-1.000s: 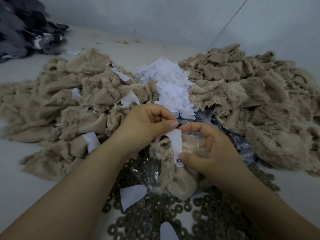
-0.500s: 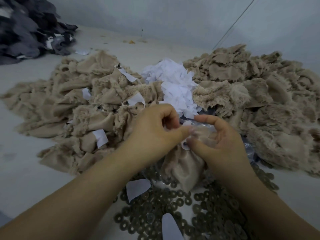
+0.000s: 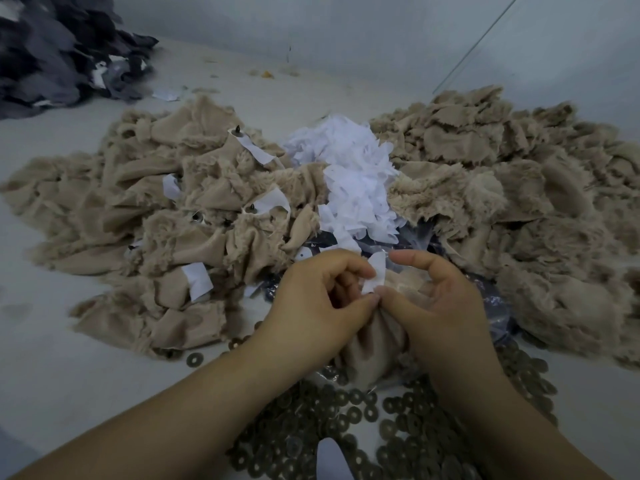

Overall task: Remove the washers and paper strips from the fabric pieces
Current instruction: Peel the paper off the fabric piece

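Hands working one fabric piece (image 3: 370, 344) over washers (image 3: 346, 420). We are pinching paper strip (image 3: 375, 273) with left hand (image 3: 318, 303); right hand (image 3: 440, 306) is gripping fabric, forefinger lifted. We are pulling strip straight off stud, bracing fabric close, avoiding tear.

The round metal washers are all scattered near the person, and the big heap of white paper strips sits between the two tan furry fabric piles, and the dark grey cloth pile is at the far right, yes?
Not quite. The head view shows the dark grey cloth pile at the far left. The round metal washers and the heap of white paper strips are as you said.
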`<state>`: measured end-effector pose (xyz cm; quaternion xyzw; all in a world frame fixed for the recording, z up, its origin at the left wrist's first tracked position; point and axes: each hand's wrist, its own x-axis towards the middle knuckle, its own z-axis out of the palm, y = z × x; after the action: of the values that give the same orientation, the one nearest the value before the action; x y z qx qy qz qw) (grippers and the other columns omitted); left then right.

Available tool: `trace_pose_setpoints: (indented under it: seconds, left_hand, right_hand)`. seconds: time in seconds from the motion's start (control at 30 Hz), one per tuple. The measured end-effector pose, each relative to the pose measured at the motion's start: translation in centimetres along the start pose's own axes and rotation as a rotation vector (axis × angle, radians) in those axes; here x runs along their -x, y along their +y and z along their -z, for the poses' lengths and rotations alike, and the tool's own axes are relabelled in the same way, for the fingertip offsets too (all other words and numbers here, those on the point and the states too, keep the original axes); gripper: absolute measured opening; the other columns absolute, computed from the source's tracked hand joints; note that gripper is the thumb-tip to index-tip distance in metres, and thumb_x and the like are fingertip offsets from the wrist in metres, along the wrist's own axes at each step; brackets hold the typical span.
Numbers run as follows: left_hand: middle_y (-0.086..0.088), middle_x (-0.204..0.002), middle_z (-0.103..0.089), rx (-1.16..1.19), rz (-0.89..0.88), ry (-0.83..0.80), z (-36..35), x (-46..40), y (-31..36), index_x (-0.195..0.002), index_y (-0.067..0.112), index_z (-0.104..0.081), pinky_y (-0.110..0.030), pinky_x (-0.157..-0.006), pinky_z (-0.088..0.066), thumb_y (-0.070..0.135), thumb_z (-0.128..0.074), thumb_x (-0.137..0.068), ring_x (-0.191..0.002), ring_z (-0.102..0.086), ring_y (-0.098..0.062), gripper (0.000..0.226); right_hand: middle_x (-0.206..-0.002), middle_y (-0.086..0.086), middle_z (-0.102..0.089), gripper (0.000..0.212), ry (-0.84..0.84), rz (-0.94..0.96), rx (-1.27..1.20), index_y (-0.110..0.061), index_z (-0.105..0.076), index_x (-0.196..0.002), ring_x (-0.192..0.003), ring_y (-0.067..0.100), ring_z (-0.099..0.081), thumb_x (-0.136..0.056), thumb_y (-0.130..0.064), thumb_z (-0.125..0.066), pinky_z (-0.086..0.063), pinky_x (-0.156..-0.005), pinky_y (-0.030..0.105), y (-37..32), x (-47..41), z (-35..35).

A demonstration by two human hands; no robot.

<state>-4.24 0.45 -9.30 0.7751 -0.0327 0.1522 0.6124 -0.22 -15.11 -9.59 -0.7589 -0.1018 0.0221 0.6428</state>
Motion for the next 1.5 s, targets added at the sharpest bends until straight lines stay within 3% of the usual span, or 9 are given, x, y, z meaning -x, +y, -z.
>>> trace_pose_setpoints:
  seconds: [0.17, 0.33, 0.57, 0.8, 0.9, 1.17, 1.27, 1.37, 1.5]
  left_hand:
    - [0.001, -0.072, -0.061, 0.058, 0.056, -0.061, 0.6, -0.3, 0.2, -0.089, 0.019, -0.070, -0.027, -0.061, -0.053, -0.006, -0.076, -0.078, -0.064, -0.059, -0.013, 0.027]
    - [-0.021, -0.074, -0.062, 0.188, 0.191, -0.087, 1.0, -0.6, 0.5, -0.087, 0.005, -0.070, -0.028, -0.065, -0.053, -0.015, -0.071, -0.077, -0.065, -0.059, -0.017, 0.022]
    - [-0.006, -0.059, -0.056, 0.364, 0.389, 0.005, 0.1, -0.5, 0.2, -0.071, 0.013, -0.072, -0.024, -0.052, -0.047, -0.021, -0.067, -0.074, -0.051, -0.051, -0.015, 0.034]
    - [-0.001, -0.114, -0.056, -0.469, -0.462, 0.070, 1.1, 1.5, -0.4, -0.108, 0.008, -0.070, -0.012, -0.083, -0.044, -0.003, -0.074, -0.080, -0.097, -0.054, 0.001, 0.030]
    - [-0.010, -0.121, -0.065, -0.509, -0.583, 0.036, 1.0, 1.7, -0.9, -0.111, 0.001, -0.071, -0.028, -0.097, -0.049, -0.010, -0.068, -0.083, -0.112, -0.061, -0.017, 0.030]
    - [-0.015, -0.111, -0.070, -0.460, -0.636, -0.036, 1.7, 1.3, -1.8, -0.104, -0.003, -0.073, -0.034, -0.086, -0.055, -0.008, -0.063, -0.088, -0.097, -0.068, -0.025, 0.020]
    - [-0.014, -0.102, -0.072, -0.427, -0.620, -0.061, 1.9, 0.8, -1.6, -0.097, -0.003, -0.075, -0.040, -0.078, -0.057, -0.010, -0.069, -0.081, -0.090, -0.071, -0.027, 0.019]
    - [-0.012, -0.096, -0.073, -0.438, -0.615, -0.054, 2.8, 0.2, -1.4, -0.095, -0.002, -0.075, -0.039, -0.077, -0.056, -0.009, -0.066, -0.082, -0.087, -0.071, -0.024, 0.017]
    - [-0.013, -0.098, -0.072, -0.512, -0.664, -0.068, 4.7, -0.5, -1.3, -0.097, -0.004, -0.074, -0.039, -0.079, -0.054, -0.006, -0.059, -0.089, -0.087, -0.068, -0.026, 0.017]
  right_hand:
    - [-0.090, 0.002, -0.077, 0.030, -0.032, -0.046, -0.061, -0.028, -0.070, -0.105, -0.077, 0.022, -0.076, -0.083, -0.009, -0.078, -0.063, -0.063, 0.040, -0.1, 0.0, 0.0]
    - [-0.084, -0.003, -0.078, 0.027, -0.064, -0.129, -0.149, -0.021, -0.070, -0.100, -0.073, 0.013, -0.075, -0.084, 0.000, -0.074, -0.057, -0.058, 0.021, 0.1, 0.0, -0.2]
    - [-0.089, -0.006, -0.078, 0.033, -0.062, -0.141, -0.185, -0.024, -0.070, -0.104, -0.077, 0.012, -0.075, -0.084, 0.002, -0.073, -0.056, -0.060, 0.019, 0.1, 0.2, -0.4]
    - [-0.091, 0.001, -0.079, 0.027, -0.086, -0.229, -0.270, -0.031, -0.075, -0.093, -0.083, 0.019, -0.076, -0.080, -0.007, -0.079, -0.059, -0.061, 0.025, -0.4, 0.2, -0.6]
    - [-0.094, 0.006, -0.079, 0.028, -0.116, -0.286, -0.339, -0.025, -0.073, -0.101, -0.088, 0.022, -0.076, -0.078, -0.009, -0.080, -0.061, -0.068, 0.029, -0.8, 0.3, -0.8]
    - [-0.105, 0.013, -0.077, 0.030, -0.219, -0.447, -0.439, -0.013, -0.071, -0.113, -0.101, 0.028, -0.074, -0.086, 0.000, -0.068, -0.060, -0.087, 0.040, -1.1, 0.1, -0.4]
    - [-0.101, 0.002, -0.078, 0.028, -0.233, -0.363, -0.262, -0.021, -0.072, -0.111, -0.096, 0.017, -0.075, -0.087, -0.005, -0.070, -0.059, -0.083, 0.032, -1.9, 0.0, -0.2]
    - [-0.075, -0.024, -0.072, 0.010, -0.177, -0.159, 0.217, -0.033, -0.070, -0.097, -0.065, -0.008, -0.066, -0.088, -0.030, -0.070, -0.049, -0.055, 0.007, -2.9, 0.0, 0.7]
    - [-0.054, -0.014, -0.063, 0.028, -0.312, 0.087, 1.060, -0.030, -0.061, -0.069, -0.047, -0.004, -0.055, -0.080, -0.055, -0.067, -0.035, -0.042, 0.011, -4.1, 0.3, 2.8]
